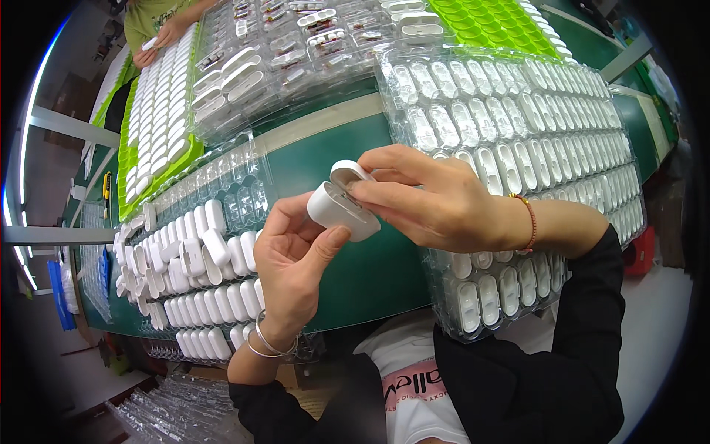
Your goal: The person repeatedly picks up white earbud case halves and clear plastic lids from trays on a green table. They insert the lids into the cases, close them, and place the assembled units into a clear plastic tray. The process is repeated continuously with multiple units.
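A white earbud charging case (pixel 339 213) with its lid flipped up is held above the green tabletop. My left hand (pixel 290 270) grips the body of the case between thumb and fingers. Closed at the lid and opening of the same case, my right hand (pixel 433 198) pinches there, and its fingers hide part of the inside. To the left, a clear tray (pixel 248 194) carries many white case shells (pixel 214 248), some in rows and some piled loosely. At the right, stacked clear trays (pixel 403 55) hold rows of white case parts (pixel 509 169).
Green trays (pixel 194 152) with white pieces stand at the far left, where another person's hands (pixel 168 33) work. Clear trays with small parts (pixel 285 52) lie at the back, beside a bright green tray (pixel 484 26). Metal posts (pixel 63 235) rise at the left.
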The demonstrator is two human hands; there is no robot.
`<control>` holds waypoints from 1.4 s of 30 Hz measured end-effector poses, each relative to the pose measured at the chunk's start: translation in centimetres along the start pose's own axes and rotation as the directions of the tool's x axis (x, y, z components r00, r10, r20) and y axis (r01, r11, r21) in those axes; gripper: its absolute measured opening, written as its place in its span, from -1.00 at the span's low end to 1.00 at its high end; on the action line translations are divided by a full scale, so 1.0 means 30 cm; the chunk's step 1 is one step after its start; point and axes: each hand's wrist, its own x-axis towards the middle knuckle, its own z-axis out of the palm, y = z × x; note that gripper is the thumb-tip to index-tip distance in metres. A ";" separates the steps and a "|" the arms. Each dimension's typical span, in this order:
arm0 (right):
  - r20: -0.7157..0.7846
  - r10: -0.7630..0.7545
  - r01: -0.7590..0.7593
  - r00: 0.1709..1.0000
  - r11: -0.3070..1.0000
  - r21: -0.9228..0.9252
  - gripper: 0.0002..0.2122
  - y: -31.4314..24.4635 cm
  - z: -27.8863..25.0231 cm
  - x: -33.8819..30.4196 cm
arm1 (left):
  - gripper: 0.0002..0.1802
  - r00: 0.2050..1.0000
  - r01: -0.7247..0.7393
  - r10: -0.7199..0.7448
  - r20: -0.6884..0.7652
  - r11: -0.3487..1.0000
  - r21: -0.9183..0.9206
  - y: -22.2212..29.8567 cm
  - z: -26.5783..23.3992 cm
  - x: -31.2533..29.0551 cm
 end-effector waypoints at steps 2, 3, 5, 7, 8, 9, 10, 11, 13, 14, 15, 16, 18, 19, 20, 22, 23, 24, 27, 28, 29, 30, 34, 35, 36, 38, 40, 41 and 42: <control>-0.004 -0.019 0.019 1.000 0.999 -0.029 -0.69 -0.001 -0.003 0.001 | -0.62 1.000 -0.030 0.030 0.002 1.000 0.006 -0.006 0.001 0.001; -0.007 -0.027 0.027 1.000 0.999 -0.042 -0.69 -0.002 -0.004 0.000 | -0.62 0.999 -0.043 0.043 0.003 0.999 0.010 -0.007 0.003 0.000; -0.005 -0.044 0.043 0.999 0.997 -0.071 -0.69 -0.001 0.000 -0.001 | -0.64 0.999 -0.053 0.053 0.000 0.998 0.020 -0.005 0.011 -0.004; -0.005 -0.052 0.051 0.999 0.994 -0.096 -0.68 -0.005 0.004 0.001 | -0.65 0.996 -0.088 0.088 0.010 0.995 0.052 -0.008 0.012 -0.005; -0.007 -0.051 0.050 0.999 0.993 -0.107 -0.68 -0.011 0.003 0.002 | -0.65 0.993 -0.119 0.118 0.022 0.990 0.079 -0.016 0.010 -0.001; -0.006 -0.049 0.048 0.999 0.992 -0.117 -0.67 -0.015 0.003 0.002 | -0.65 0.989 -0.149 0.146 0.034 0.983 0.104 -0.023 0.008 0.001; -0.018 -0.041 0.039 0.999 0.995 -0.093 -0.66 -0.018 0.001 0.001 | -0.65 0.989 -0.142 0.139 0.054 0.988 0.061 -0.025 0.006 0.002; -0.031 -0.032 0.030 0.999 0.997 -0.068 -0.65 -0.020 -0.002 0.000 | -0.65 0.988 -0.134 0.132 0.075 0.991 0.019 -0.025 0.002 0.004; -0.042 -0.008 0.007 0.999 1.000 -0.021 -0.64 -0.024 -0.003 -0.003 | -0.65 0.992 -0.077 0.084 0.096 0.994 -0.075 -0.026 -0.006 0.001; -0.039 0.009 -0.009 0.999 1.000 0.001 -0.64 -0.024 0.000 -0.003 | -0.65 0.994 -0.028 0.040 0.098 0.992 -0.127 -0.033 -0.013 -0.001; -0.036 0.023 -0.022 0.999 1.000 0.021 -0.63 -0.023 0.000 -0.001 | -0.64 0.995 0.019 -0.001 0.102 0.984 -0.178 -0.036 -0.017 0.000; -0.024 0.035 -0.035 0.999 0.999 0.022 -0.63 -0.023 -0.002 -0.001 | -0.64 0.995 0.033 -0.014 0.100 0.981 -0.190 -0.036 -0.018 0.001; 0.000 0.060 -0.060 0.998 0.998 0.025 -0.64 -0.022 -0.003 0.001 | -0.64 0.995 0.061 -0.041 0.096 0.975 -0.214 -0.036 -0.021 0.003; -0.027 0.052 -0.050 0.998 0.996 0.076 -0.65 -0.012 0.001 0.005 | -0.65 0.995 0.067 -0.051 0.082 0.974 -0.214 -0.036 -0.023 0.003; -0.055 0.044 -0.037 0.998 0.991 0.125 -0.65 0.005 0.008 0.010 | -0.65 0.996 0.074 -0.061 0.069 0.974 -0.214 -0.036 -0.025 0.001; -0.080 0.053 -0.040 0.995 0.987 0.154 -0.66 0.009 0.003 0.027 | -0.65 0.998 0.067 -0.064 0.026 0.986 -0.155 -0.027 -0.021 0.013; -0.078 0.072 -0.061 0.994 0.989 0.138 -0.67 -0.010 -0.008 0.037 | -0.64 0.998 0.060 -0.061 -0.004 0.994 -0.095 -0.013 -0.010 0.021; -0.075 0.089 -0.079 0.993 0.989 0.123 -0.67 -0.021 -0.016 0.047 | -0.64 0.998 0.053 -0.055 -0.038 0.998 -0.034 -0.003 -0.003 0.027; -0.114 0.070 -0.060 0.991 0.994 0.090 -0.73 0.004 0.013 0.069 | -0.65 1.000 0.005 -0.005 -0.003 1.000 -0.012 0.000 -0.001 0.089; -0.008 0.216 -0.208 0.976 0.947 0.245 -0.76 -0.002 -0.011 0.083 | -0.63 1.000 0.000 0.000 0.009 1.000 0.002 0.001 0.000 0.105; 0.080 0.317 -0.324 0.945 0.881 0.344 -0.78 0.004 -0.025 0.094 | -0.62 1.000 0.012 -0.012 0.012 1.000 -0.003 0.002 -0.004 0.114; 0.177 0.405 -0.441 0.897 0.790 0.426 -0.79 0.018 -0.039 0.105 | -0.61 0.999 0.027 -0.027 0.018 1.000 -0.010 0.001 -0.009 0.125; 0.139 0.388 -0.412 0.911 0.860 0.301 -0.86 0.158 -0.066 0.145 | -0.65 0.999 0.046 -0.046 -0.010 0.995 0.091 0.004 -0.011 0.106; 0.091 0.353 -0.364 0.931 0.901 0.237 -0.84 0.215 -0.080 0.181 | -0.67 0.998 0.052 -0.049 -0.026 0.988 0.142 0.010 -0.017 0.086; 0.055 0.332 -0.335 0.942 0.938 0.089 -0.84 0.288 -0.104 0.214 | -0.70 0.999 0.035 -0.033 -0.009 0.975 0.219 0.011 -0.025 0.067; -0.029 0.247 -0.247 0.969 0.949 -0.195 -0.84 0.476 -0.148 0.278 | -0.76 0.999 -0.015 0.005 0.036 0.953 0.302 0.031 -0.029 0.029; -0.066 0.204 -0.212 0.977 0.884 -0.416 -0.85 0.657 -0.169 0.328 | -0.79 0.996 -0.092 0.078 0.051 0.920 0.382 0.035 -0.046 -0.005; -0.062 0.215 -0.218 0.975 0.846 -0.486 -0.85 0.722 -0.159 0.366 | -0.80 0.992 -0.123 0.124 0.025 0.896 0.426 0.035 -0.063 -0.035; -0.046 0.225 -0.217 0.973 0.834 -0.508 -0.86 0.780 -0.126 0.413 | -0.80 0.985 -0.147 0.173 -0.012 0.867 0.476 0.044 -0.081 -0.077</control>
